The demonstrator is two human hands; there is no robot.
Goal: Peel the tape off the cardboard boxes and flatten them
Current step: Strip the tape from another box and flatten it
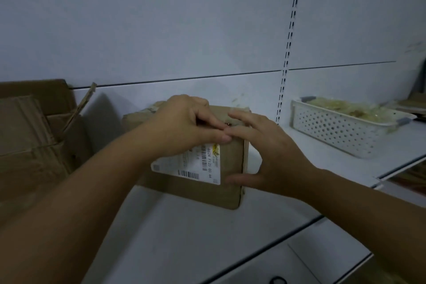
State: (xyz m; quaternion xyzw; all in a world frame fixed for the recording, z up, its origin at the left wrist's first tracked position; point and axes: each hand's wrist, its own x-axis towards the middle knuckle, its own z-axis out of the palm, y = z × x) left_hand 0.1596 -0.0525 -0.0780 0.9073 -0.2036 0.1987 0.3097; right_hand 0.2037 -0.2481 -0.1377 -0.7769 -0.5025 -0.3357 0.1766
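Observation:
A small brown cardboard box (230, 163) with a white shipping label (191, 163) stands on the white shelf (184, 237) in the middle of the view. My left hand (184, 127) lies over the box's top, its fingers curled and pinching at the top edge, where the tape cannot be made out. My right hand (260, 150) holds the box's right side, thumb low on the front face, fingers reaching to the top edge and meeting the left fingertips.
A pile of larger cardboard boxes (30, 136) stands at the left on the shelf. A white perforated basket (341, 131) with crumpled tape in it sits at the right. A slotted upright (288, 53) runs up the back panel.

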